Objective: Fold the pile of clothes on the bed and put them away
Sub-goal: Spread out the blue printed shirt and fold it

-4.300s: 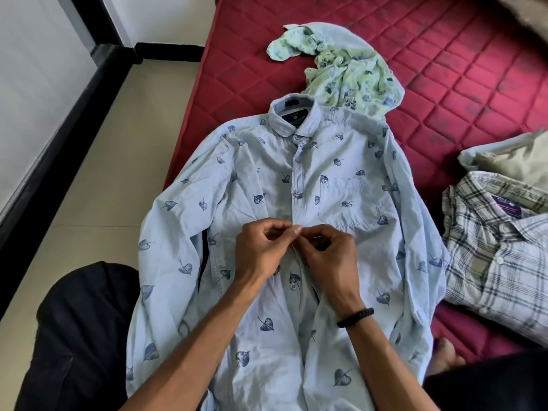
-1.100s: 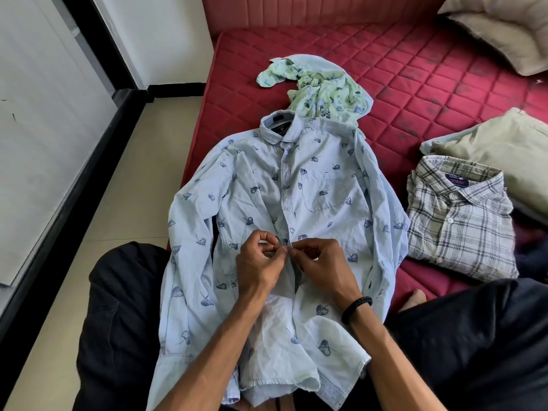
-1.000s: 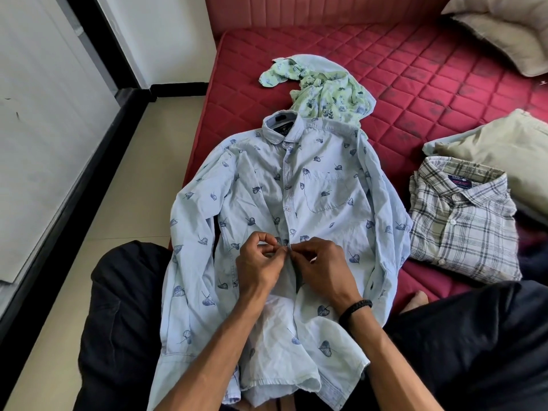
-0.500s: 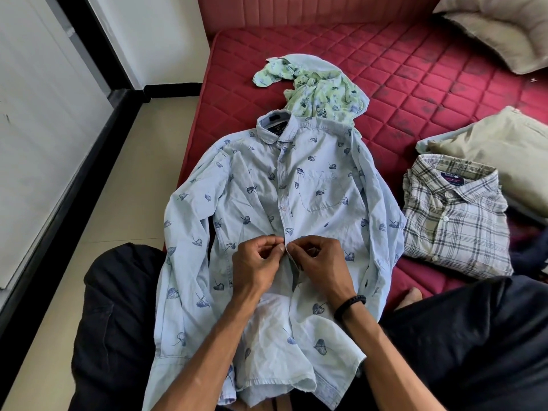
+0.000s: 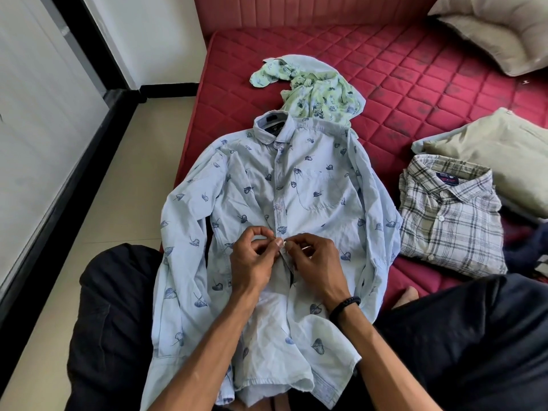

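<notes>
A light blue shirt with dark leaf prints [image 5: 320,188] lies face up on the red mattress [image 5: 415,84], collar away from me, its hem draped over my lap. My left hand [image 5: 252,259] and my right hand [image 5: 315,262] pinch the two edges of its button placket together at mid-chest, fingertips touching. The placket above my hands is buttoned; below them the front gapes open. A crumpled green floral garment [image 5: 317,93] lies just beyond the collar. A folded plaid shirt [image 5: 447,221] rests to the right.
Beige pillows [image 5: 504,149] lie behind the plaid shirt, and another pillow [image 5: 498,31] sits at the far right corner. Dark cloth [image 5: 530,250] shows at the right edge. The bed's left edge drops to a tiled floor [image 5: 118,188] beside a white wall with black trim.
My hands have worked down the placket from the chest to a lower button. The view has pulled back, showing more of the bed and the pillows.
</notes>
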Available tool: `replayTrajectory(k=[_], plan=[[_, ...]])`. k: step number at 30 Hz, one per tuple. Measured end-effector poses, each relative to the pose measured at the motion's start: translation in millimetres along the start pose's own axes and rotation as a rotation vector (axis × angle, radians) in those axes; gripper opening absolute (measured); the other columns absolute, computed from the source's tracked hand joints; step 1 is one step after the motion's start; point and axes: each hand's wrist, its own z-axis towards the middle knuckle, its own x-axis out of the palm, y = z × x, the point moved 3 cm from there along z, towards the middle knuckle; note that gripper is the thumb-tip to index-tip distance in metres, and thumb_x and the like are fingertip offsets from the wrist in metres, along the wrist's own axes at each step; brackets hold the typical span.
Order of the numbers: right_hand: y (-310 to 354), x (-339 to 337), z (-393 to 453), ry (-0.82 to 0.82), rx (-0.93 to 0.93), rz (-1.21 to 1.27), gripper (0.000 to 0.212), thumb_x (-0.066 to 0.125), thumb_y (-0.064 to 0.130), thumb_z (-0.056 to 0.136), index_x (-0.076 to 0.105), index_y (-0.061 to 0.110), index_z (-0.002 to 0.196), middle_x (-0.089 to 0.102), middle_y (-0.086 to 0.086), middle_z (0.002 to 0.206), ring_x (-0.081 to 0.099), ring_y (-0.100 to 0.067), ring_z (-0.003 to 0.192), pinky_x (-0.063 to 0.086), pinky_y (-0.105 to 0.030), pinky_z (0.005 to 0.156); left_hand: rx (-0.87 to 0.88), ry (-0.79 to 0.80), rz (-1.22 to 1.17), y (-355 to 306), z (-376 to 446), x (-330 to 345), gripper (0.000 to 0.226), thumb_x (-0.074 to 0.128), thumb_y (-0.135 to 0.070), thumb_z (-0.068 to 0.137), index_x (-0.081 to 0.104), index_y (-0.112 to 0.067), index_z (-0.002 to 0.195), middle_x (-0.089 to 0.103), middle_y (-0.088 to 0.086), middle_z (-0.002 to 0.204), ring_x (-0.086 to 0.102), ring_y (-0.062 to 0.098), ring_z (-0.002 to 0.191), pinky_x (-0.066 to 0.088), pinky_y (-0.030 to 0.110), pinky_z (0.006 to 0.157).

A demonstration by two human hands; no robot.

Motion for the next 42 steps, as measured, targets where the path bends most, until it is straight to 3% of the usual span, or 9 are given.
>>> replayTrajectory(k=[10,14,18,21,24,27,32,36,42], plan=[[23,3,28,-0.033,-0.343,-0.364,0.028,0.051,0.039,0.100,0.074,0.024,0.095,0.066,0.004,0.086,0.062,-0.020,0.075,0.053,-0.047,0.066,0.249,0.022,0.109,-30,27,-2,0.016,0.076,-0.012,0.091,0.061,-0.017,0.091,0.071,-0.004,0.079,0.068,0.011,0.075,0.056,0.035,0.075],[43,-14,35,-0.056,-0.187,-0.403,0.033,0.068,0.054,0.092,0.074,0.023,0.103,0.069,0.008,0.090,0.066,-0.014,0.077,0.056,-0.039,0.072,0.341,0.017,0.196,-46,57,3,0.013,0.076,-0.013,0.091,0.062,-0.013,0.092,0.072,-0.005,0.082,0.070,0.008,0.078,0.057,0.029,0.073],[35,-22,-17,0.294,0.089,-0.685,0.055,0.080,0.066,0.071,0.061,0.030,0.108,0.063,0.007,0.102,0.063,-0.019,0.095,0.053,-0.037,0.078,0.281,0.037,0.381,-13,74,-7,0.013,0.077,-0.021,0.091,0.066,-0.015,0.096,0.074,-0.008,0.087,0.070,0.002,0.080,0.059,0.036,0.078],[18,-31,-48,0.315,0.171,-0.712,0.045,0.080,0.052,0.076,0.055,0.029,0.105,0.061,0.006,0.089,0.061,-0.022,0.087,0.051,-0.038,0.072,0.281,0.118,0.486,-11,62,-16,0.030,0.073,-0.037,0.095,0.068,-0.011,0.110,0.075,-0.001,0.101,0.069,0.011,0.094,0.058,0.042,0.087],[14,-51,-46,0.238,0.275,-0.363,0.024,0.081,0.031,0.085,0.061,0.025,0.097,0.070,-0.002,0.074,0.064,-0.015,0.059,0.049,-0.030,0.054,0.338,0.207,0.697,-39,21,-19,0.060,0.057,-0.071,0.090,0.061,-0.023,0.125,0.065,0.000,0.121,0.057,0.016,0.112,0.048,0.038,0.101],[14,-74,-36,0.178,0.293,-0.321,0.016,0.077,0.021,0.089,0.062,0.025,0.095,0.074,-0.001,0.076,0.067,-0.015,0.062,0.054,-0.034,0.060,0.358,0.369,0.931,-57,-42,-22,0.061,0.060,-0.079,0.081,0.055,-0.038,0.125,0.055,-0.005,0.122,0.048,0.011,0.114,0.044,0.033,0.099],[24,-89,-38,-0.056,0.145,-0.679,0.020,0.070,0.021,0.090,0.063,0.028,0.108,0.069,0.004,0.099,0.067,-0.022,0.088,0.052,-0.036,0.073,0.255,0.443,1.120,-54,-81,-64,0.044,0.076,-0.047,0.085,0.060,-0.040,0.125,0.072,-0.016,0.101,0.068,0.007,0.096,0.052,0.031,0.089],[54,-43,-52,0.094,-0.069,-0.361,0.018,0.078,0.028,0.088,0.067,0.026,0.102,0.068,0.010,0.086,0.065,-0.004,0.073,0.055,-0.026,0.067,0.211,0.413,1.199,-81,-73,-79,0.030,0.074,-0.034,0.091,0.065,-0.040,0.120,0.068,-0.018,0.092,0.064,0.002,0.092,0.049,0.030,0.092],[12,-14,-32,0.115,0.069,-0.734,0.051,0.078,0.054,0.082,0.052,0.023,0.113,0.054,-0.002,0.112,0.059,-0.028,0.101,0.047,-0.037,0.070,0.032,0.430,1.230,-119,-56,-110,0.023,0.076,-0.030,0.090,0.067,-0.046,0.104,0.068,-0.023,0.083,0.059,-0.009,0.077,0.044,0.017,0.075]])
